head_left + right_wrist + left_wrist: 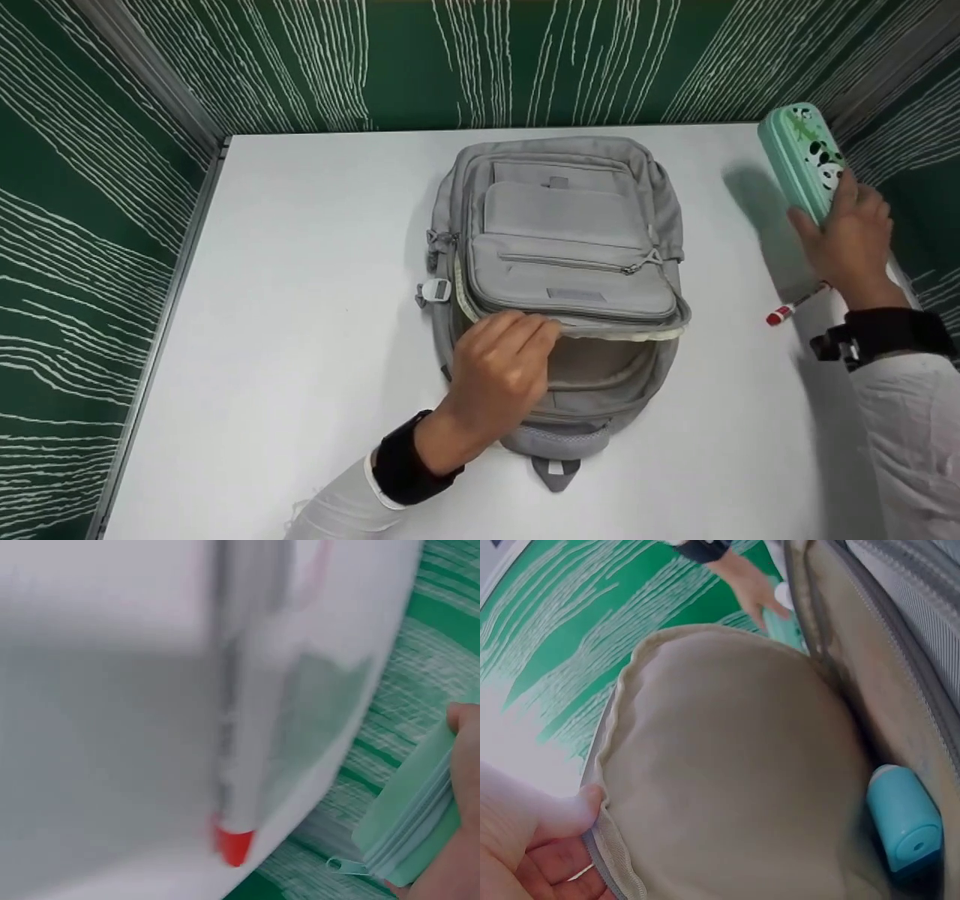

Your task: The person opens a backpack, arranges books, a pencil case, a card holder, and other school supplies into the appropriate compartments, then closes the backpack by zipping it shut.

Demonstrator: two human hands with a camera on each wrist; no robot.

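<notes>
A grey backpack (570, 210) lies on the white table with its main compartment unzipped. My left hand (502, 375) pinches the edge of the opened flap (720, 750) between thumb and fingers and lifts it. Inside the bag, in the left wrist view, sits a teal bottle-like object (904, 814) with a rounded end. At the far right my right hand (855, 232) grips a mint-green pencil case (802, 150) with panda pictures, held by its near end. Its zipper and pull tab show in the right wrist view.
A white marker with a red cap (780, 315) lies on the white table (315, 285), just below my right hand. Green panels with white wavy lines (420, 67) stand around the table's back and sides.
</notes>
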